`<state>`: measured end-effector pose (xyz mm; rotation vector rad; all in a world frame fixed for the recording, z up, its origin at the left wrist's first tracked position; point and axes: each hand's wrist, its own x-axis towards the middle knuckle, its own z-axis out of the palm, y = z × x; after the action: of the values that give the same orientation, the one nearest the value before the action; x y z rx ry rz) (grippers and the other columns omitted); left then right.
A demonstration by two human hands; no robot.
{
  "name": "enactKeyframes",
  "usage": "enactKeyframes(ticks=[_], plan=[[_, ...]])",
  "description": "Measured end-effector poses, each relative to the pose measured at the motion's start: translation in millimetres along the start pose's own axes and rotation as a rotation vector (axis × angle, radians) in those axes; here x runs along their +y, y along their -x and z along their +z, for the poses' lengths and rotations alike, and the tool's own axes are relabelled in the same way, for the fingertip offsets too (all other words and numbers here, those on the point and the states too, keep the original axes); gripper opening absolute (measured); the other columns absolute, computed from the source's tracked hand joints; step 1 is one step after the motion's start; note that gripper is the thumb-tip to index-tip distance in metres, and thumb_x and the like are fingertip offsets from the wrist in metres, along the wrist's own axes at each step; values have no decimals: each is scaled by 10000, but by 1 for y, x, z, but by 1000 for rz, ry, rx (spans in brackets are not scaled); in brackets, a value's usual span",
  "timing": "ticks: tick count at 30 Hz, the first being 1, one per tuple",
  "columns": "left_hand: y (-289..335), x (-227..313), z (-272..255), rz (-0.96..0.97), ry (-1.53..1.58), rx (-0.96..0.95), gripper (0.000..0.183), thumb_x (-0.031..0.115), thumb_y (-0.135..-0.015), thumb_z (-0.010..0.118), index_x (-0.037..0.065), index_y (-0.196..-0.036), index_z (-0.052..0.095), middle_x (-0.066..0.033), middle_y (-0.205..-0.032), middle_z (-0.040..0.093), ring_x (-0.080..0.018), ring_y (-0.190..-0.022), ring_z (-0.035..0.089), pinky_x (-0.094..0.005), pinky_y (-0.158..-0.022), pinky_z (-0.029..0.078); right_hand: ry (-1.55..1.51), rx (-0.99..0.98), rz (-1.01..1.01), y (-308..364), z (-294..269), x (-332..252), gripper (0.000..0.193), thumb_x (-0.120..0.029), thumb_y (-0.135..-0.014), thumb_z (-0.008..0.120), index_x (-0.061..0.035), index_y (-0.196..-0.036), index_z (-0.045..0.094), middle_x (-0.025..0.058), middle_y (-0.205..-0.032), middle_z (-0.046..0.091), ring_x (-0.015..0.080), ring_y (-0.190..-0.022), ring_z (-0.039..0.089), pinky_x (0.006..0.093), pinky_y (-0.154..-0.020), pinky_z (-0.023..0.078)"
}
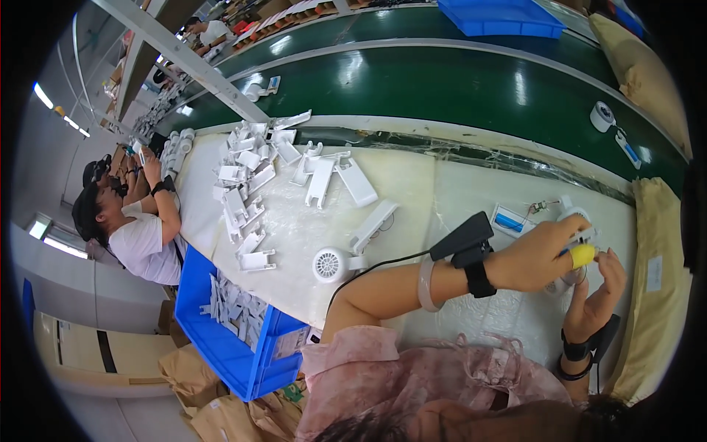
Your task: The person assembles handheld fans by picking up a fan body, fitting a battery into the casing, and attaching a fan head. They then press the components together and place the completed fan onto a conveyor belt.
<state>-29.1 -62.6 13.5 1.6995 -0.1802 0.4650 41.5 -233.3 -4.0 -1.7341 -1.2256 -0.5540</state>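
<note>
While co-worker point(140, 228) sits at nine o'clock, worker's left hand point(534, 254) closes fingers around yellow-handled tool point(582, 255), tip pressed to small white fan point(573, 243) on padded bench point(412, 191) at three o'clock. Right hand point(598, 295) just below, fingers curled loosely against fan's edge; firm grip or not, cannot tell. Black wrist bands on both arms. Second white fan point(330, 264) lies at centre; heap of white plastic parts point(250, 184) toward eleven o'clock; blue bin point(239, 339) of parts at seven o'clock; green conveyor belt point(442, 81) runs across twelve o'clock.
</note>
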Motion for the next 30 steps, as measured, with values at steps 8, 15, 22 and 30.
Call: enactKeyframes(ticks=[8,15,22,30], plan=[[-44,-38,-49,-332,659,419,205,238,-1002,383,51,-1043,456,-91,-769,588,-153,-491,564,-292,-373,478,-69,-76,97,-3,-2,1,319,86,-854,532,22,-1166,539,171,-1170,553,296,-1115,523,389,-999,377],[-67,-78,-91,-301,203,710,414,141,-899,519,-29,-1261,411,-180,-1160,538,-315,-1121,520,-364,-978,403,-89,-149,138,-9,1,-8,236,82,-843,559,21,-1070,581,153,-1075,581,278,-1022,551,348,-930,405],[-43,-61,-94,-316,-347,563,387,94,-785,610,-74,-1125,534,-253,-1248,460,-380,-1204,417,-405,-1046,331,-145,-182,148,-12,-2,-13,215,82,-830,568,27,-1037,577,168,-1019,582,297,-942,570,346,-864,435],[40,53,-153,-358,-850,24,234,197,-893,570,-11,-994,605,-161,-856,616,-269,-792,585,-354,-709,458,-241,-230,178,-15,-1,-12,175,82,-815,580,24,-980,598,169,-960,583,302,-890,579,337,-809,452]])
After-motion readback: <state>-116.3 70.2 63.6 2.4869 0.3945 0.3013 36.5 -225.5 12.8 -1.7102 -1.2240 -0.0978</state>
